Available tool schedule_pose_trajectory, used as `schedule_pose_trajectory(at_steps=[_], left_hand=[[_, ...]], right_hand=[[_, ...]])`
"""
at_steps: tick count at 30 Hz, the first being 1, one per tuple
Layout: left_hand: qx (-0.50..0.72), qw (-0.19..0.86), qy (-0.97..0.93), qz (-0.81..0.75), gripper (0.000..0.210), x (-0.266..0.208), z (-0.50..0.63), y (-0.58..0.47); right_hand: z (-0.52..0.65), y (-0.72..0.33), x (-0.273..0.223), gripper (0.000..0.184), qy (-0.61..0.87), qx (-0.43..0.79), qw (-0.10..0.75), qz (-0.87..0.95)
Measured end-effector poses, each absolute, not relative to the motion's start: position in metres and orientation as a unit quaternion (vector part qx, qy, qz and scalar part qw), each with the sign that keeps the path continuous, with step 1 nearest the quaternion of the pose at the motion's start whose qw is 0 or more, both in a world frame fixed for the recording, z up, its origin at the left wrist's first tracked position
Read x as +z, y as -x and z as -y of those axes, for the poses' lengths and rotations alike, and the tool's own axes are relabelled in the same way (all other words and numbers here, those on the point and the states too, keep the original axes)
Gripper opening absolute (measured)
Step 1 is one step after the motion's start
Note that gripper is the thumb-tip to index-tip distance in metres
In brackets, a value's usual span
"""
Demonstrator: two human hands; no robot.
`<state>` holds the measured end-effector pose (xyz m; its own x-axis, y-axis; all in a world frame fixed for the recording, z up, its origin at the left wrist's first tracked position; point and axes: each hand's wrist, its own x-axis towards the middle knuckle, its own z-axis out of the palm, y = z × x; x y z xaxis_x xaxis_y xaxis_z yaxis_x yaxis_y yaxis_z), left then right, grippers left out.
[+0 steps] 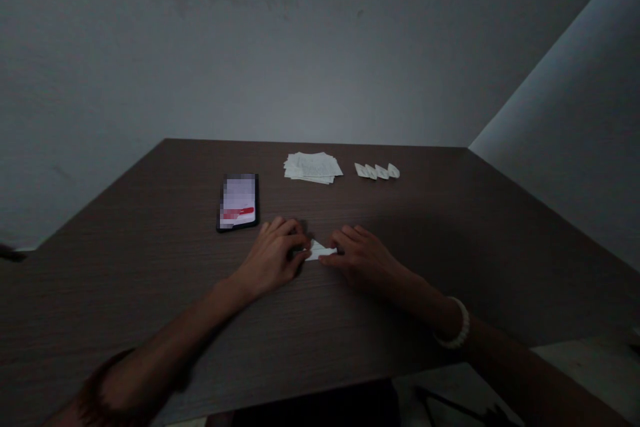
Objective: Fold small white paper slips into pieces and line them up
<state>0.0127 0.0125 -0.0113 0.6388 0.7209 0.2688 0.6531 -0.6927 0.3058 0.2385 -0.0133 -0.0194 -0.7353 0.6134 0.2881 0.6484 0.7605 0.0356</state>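
Note:
Between my two hands, low over the table, is a small folded piece of white paper (320, 252) with a pointed top and a flat strip along its lower edge. My left hand (275, 247) pinches its left end between thumb and fingers. At the right end, my right hand (357, 254) grips it the same way, thumb in front and fingers curled behind. Parts of the paper's ends are hidden by the fingertips.
A phone (239, 202) with a lit screen lies beyond my left hand on the dark wooden table (280, 340). Farther back sit a stack of paper sheets (313, 166) and several small folded papers (377, 172) in a row. A wall (310, 80) stands behind the table.

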Motion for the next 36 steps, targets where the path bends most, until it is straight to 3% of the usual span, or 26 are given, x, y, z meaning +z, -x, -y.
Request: schedule_pose_trajectory(at_steps=[16, 22, 28, 36], left_hand=[[0.192, 0.099, -0.9, -0.378, 0.011, -0.017, -0.015, -0.009], [0.188, 0.087, -0.907, -0.367, 0.013, -0.015, -0.018, -0.007], [0.203, 0.017, -0.907, -0.369, 0.017, -0.02, -0.026, -0.001], [0.145, -0.004, -0.957, -0.249, 0.033, -0.016, -0.024, 0.018]], right_hand=[[0.021, -0.266, -0.021, 0.031, 0.369, -0.05, 0.149, 0.916], [0.02, -0.25, -0.012, 0.038, 0.29, -0.008, 0.072, 0.954], [0.024, -0.239, -0.006, 0.04, 0.312, 0.02, 0.072, 0.947], [0.029, -0.236, -0.01, 0.041, 0.332, 0.019, 0.083, 0.939]])
